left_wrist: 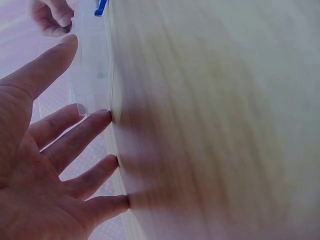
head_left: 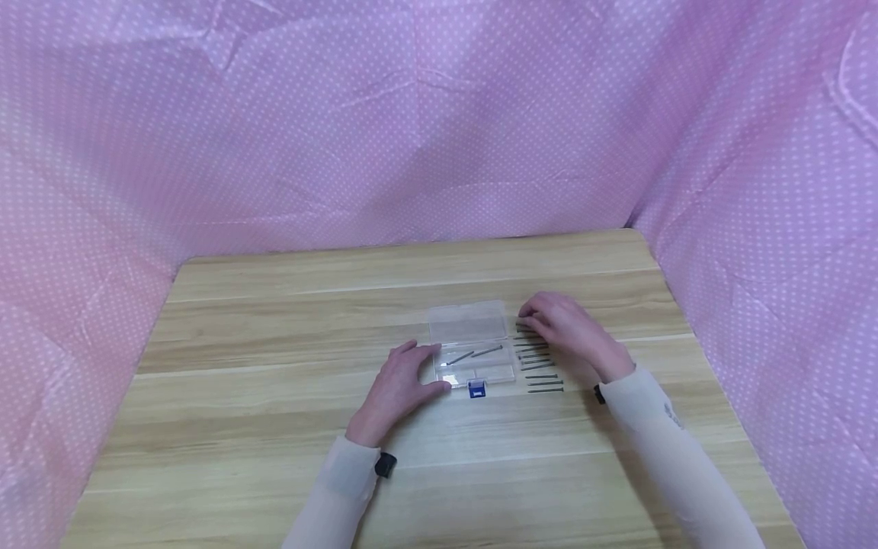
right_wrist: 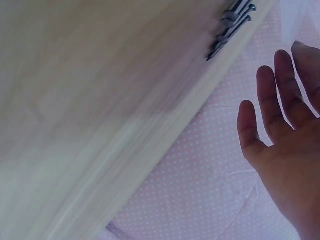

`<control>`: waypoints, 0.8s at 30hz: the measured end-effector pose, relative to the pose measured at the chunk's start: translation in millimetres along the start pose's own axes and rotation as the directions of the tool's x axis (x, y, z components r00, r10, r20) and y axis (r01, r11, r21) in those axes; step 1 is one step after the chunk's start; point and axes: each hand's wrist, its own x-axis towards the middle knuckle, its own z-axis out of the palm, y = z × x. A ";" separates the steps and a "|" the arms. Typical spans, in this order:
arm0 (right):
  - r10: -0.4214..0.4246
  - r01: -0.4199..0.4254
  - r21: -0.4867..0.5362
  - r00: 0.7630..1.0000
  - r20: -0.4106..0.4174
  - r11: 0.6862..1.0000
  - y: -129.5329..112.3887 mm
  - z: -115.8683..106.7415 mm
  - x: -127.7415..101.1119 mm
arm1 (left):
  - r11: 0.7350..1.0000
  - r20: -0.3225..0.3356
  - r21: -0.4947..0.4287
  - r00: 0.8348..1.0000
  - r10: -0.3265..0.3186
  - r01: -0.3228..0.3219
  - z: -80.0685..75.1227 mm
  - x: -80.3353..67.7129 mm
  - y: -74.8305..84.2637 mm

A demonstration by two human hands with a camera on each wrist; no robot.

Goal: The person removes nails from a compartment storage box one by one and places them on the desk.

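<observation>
Steadying an open clear plastic case (head_left: 473, 347) with flat fingers, the left hand (head_left: 401, 385) lay beside it — the right hand (head_left: 569, 328), fingers loose, hovered over a row of nails (head_left: 538, 362).

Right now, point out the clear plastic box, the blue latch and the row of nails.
clear plastic box (head_left: 469, 322), head view, on its open lid.
blue latch (head_left: 477, 390), head view, on its face.
row of nails (head_left: 544, 377), head view, on one nail's shaft.

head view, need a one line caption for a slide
Left hand steadies an open clear box while the right hand reaches over a row of nails.
</observation>
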 end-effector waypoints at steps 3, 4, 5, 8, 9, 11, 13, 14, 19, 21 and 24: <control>-0.027 0.027 -0.011 0.999 -0.031 1.000 -7.2 -1.0 -1.2 | 1.000 0.000 -0.002 1.000 0.002 -0.002 -0.9 0.1 -0.4; -0.038 0.037 -0.020 0.998 -0.043 0.999 -9.5 -1.2 -1.6 | 1.000 0.000 -0.003 1.000 0.003 -0.003 -1.0 0.1 -0.6; -0.050 0.048 -0.024 0.997 -0.055 0.999 -11.6 -1.2 -1.9 | 1.000 0.001 -0.003 1.000 0.002 -0.002 -1.3 0.2 -0.8; -0.080 0.077 -0.039 0.993 -0.089 0.996 -17.3 -0.3 -3.3 | 1.000 0.003 -0.003 1.000 0.001 -0.001 -2.1 0.5 -1.6; -0.090 0.085 -0.044 0.991 -0.101 0.995 -19.3 0.3 -3.5 | 1.000 0.005 -0.005 1.000 -0.002 0.002 -2.4 0.6 -1.8; -0.110 0.104 -0.052 0.986 -0.127 0.993 -22.0 2.4 -4.4 | 1.000 0.008 -0.007 1.000 -0.008 0.008 -2.3 0.7 -1.9; -0.136 0.128 -0.061 0.979 -0.154 0.990 -25.1 4.7 -4.8 | 1.000 0.005 -0.010 1.000 -0.007 0.007 -2.1 0.8 -1.9; -0.151 0.142 -0.064 0.974 -0.168 0.988 -26.9 5.8 -5.1 | 1.000 0.004 -0.011 1.000 -0.006 0.006 -2.0 0.9 -2.0; -0.212 0.196 -0.094 0.955 -0.205 0.976 -35.9 12.0 -4.9 | 1.000 0.009 -0.013 1.000 -0.008 0.008 -1.9 1.3 -2.2; -0.216 0.199 -0.101 0.954 -0.206 0.975 -39.4 14.6 -4.7 | 1.000 0.012 -0.011 1.000 -0.008 0.008 -2.0 1.5 -2.2; -0.215 0.200 -0.093 0.957 -0.197 0.975 -45.4 17.9 -3.9 | 1.000 0.011 -0.008 1.000 -0.006 0.006 -1.6 1.7 -2.2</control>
